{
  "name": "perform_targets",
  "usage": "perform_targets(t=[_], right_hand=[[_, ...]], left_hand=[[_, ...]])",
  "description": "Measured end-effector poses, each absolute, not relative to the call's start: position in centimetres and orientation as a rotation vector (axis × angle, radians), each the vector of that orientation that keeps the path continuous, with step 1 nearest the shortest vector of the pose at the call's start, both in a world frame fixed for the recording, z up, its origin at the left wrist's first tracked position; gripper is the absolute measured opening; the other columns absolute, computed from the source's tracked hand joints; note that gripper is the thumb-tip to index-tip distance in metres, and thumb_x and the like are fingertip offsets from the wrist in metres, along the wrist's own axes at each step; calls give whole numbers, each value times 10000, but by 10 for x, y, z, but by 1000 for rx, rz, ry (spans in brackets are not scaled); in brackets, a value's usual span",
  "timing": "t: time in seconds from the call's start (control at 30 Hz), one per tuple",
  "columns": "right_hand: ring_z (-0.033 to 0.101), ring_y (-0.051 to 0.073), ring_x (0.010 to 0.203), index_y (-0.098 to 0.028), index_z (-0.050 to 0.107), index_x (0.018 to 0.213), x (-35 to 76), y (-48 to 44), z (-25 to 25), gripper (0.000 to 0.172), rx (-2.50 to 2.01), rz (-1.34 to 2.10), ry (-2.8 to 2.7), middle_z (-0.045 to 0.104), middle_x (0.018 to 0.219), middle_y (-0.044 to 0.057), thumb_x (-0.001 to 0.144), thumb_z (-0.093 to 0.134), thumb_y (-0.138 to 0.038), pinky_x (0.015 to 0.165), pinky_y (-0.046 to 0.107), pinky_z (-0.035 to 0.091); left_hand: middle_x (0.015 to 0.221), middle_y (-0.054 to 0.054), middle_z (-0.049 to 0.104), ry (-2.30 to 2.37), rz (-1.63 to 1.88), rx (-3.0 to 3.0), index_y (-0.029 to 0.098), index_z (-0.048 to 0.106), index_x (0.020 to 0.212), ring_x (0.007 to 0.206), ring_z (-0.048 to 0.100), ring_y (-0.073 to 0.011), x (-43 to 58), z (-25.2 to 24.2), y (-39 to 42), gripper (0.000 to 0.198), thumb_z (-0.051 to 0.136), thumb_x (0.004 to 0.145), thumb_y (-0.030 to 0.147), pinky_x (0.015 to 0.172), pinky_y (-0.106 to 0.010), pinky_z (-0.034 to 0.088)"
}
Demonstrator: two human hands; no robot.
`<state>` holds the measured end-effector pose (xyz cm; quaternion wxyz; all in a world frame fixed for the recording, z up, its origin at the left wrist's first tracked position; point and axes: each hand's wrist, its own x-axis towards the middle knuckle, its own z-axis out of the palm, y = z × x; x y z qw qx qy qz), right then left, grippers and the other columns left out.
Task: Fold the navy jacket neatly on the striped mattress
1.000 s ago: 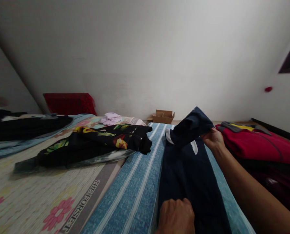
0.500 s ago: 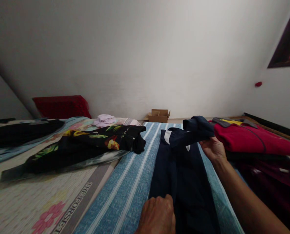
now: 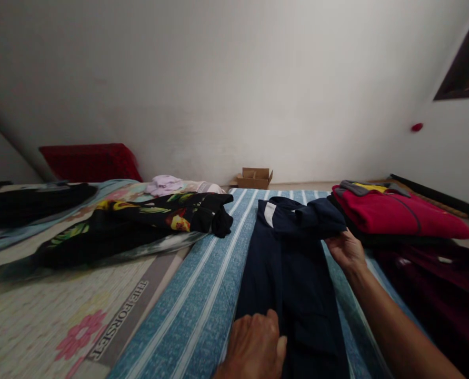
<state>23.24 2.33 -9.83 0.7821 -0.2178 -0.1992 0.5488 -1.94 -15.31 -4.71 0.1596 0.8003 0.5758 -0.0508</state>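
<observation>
The navy garment [image 3: 297,284] lies lengthwise on a blue striped sheet [image 3: 195,295], its far end folded over. The right hand [image 3: 345,250] grips that end's right edge; the left hand [image 3: 256,342] curls on the near part, its fingertips hidden, so its grip is unclear. Leftward, black patterned clothing [image 3: 155,216] covers part of a floral mat [image 3: 32,316]; rightward sits a red garment [image 3: 392,216]. Beyond, an open cardboard box [image 3: 256,181] stands before a pale wall [image 3: 226,79].
</observation>
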Motion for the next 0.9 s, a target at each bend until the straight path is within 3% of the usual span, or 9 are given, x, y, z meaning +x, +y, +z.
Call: perform_targets(t=[0.33,0.5,0.67,0.8,0.9], right_hand=[[657,113,693,-198,613,823,249,18,-124,158,-707,1182,-408,692,762,-33,713,544,-110,669,276,553],[651,136,628,-192,564,761,257,12,-136,180,-895,1155,-442,664,678,-48,639,552,-60,632,325,563],[629,157,542,-186,520,725,258,6,-140,207,-1130,1075,-536,626,607,-44,567,568,-60,567,342,556],[614,181,547,-186,557,886,260,2,-141,366,-1346,922,-673,623,632,-30,540,624,-89,513,315,514],[623,241,812,-202,549,1088,260,-2,-135,601,-1475,745,-799,658,868,24,511,687,-102,633,321,496]], left_hand=[[951,-87,662,1658,9,2156,170,602,965,901,616,-248,-19,-49,-162,305,453,846,409,776,-348,448],[928,-70,658,1613,87,2174,176,605,974,884,615,-222,-28,-51,-166,280,447,859,377,768,-330,447],[908,-53,636,1689,263,2309,183,592,982,849,593,-214,-29,-66,-183,243,585,777,314,736,-328,462],[920,-59,619,1761,459,2554,179,550,1094,846,568,-236,-30,-85,-201,456,663,652,198,731,-357,479],[989,-82,612,1716,597,2733,161,505,1167,857,563,-241,-36,-98,-209,547,632,634,177,722,-356,484]])
